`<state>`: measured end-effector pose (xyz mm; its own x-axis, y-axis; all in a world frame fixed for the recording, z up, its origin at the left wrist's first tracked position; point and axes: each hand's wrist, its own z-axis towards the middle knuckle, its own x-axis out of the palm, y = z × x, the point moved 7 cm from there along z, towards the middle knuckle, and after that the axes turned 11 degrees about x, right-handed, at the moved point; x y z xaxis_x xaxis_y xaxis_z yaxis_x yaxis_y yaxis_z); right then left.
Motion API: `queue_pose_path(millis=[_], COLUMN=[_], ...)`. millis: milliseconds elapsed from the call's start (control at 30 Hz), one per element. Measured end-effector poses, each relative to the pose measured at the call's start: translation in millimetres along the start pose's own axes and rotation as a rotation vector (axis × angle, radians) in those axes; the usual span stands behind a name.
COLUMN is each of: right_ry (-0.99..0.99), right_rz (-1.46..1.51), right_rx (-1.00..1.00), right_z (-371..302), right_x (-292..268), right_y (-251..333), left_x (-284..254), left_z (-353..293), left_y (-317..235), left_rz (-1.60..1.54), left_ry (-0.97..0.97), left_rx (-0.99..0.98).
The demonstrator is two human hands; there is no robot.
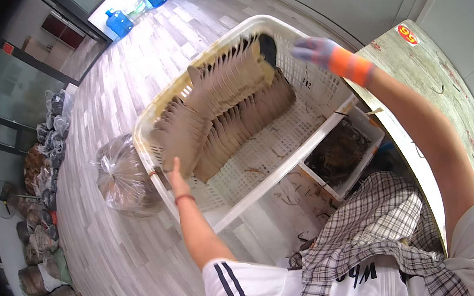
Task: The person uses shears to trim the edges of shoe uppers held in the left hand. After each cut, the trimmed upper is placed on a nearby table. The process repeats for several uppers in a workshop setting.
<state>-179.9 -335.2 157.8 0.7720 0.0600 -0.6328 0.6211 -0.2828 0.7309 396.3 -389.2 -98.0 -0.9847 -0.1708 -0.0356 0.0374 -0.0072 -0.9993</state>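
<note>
A large white plastic basket (244, 203) stands in front of me with rows of thin, greyish-brown, sole-shaped pieces (234, 79) on edge, probably insoles. A black rounded piece (268, 49) closes the far end of one row. My left hand (177, 180) is bare and partly blurred at the near-left end of the rows. Its thumb points up, apart from the fingers, and it seems to touch the end pieces. Over the basket's right side hovers my right hand (330, 59) in a grey and orange glove, fingers stretched toward the black piece, holding nothing.
A smaller white bin (349, 178) with dark scraps sits beside the basket. At right is a worn table (444, 85). A clear plastic bag (127, 177) lies left of the basket. Blue water jugs (119, 23) stand far off; filled bags (40, 246) line the left wall.
</note>
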Motion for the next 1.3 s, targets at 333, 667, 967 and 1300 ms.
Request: queue_pose_path(millis=[333,667,967,1300], right_ry=[-0.603,-0.789,-0.859,-1.139], right_rz=[-0.265,-0.177,-0.369,-0.389], right_rx=[0.242,0.471,0.409,0.532], right_z=[-336.1,-495.1,-528.3,-598.3], right_x=[-63.6,-22.3,9.2,12.1], right_y=[-205.9,-308.8,-298.0,-307.0], left_x=[82.0,87.5,186.9,458.5], left_z=[-2.0,-18.1,-86.1,-365.0], left_y=[108.0,102.3,-8.7,-175.2], left_rz=[0.017,0.145,0.641,0.326], left_ry=[0.085,-0.108,0.633,1.102], left_rx=[-0.547,-0.693,-0.131,1.012])
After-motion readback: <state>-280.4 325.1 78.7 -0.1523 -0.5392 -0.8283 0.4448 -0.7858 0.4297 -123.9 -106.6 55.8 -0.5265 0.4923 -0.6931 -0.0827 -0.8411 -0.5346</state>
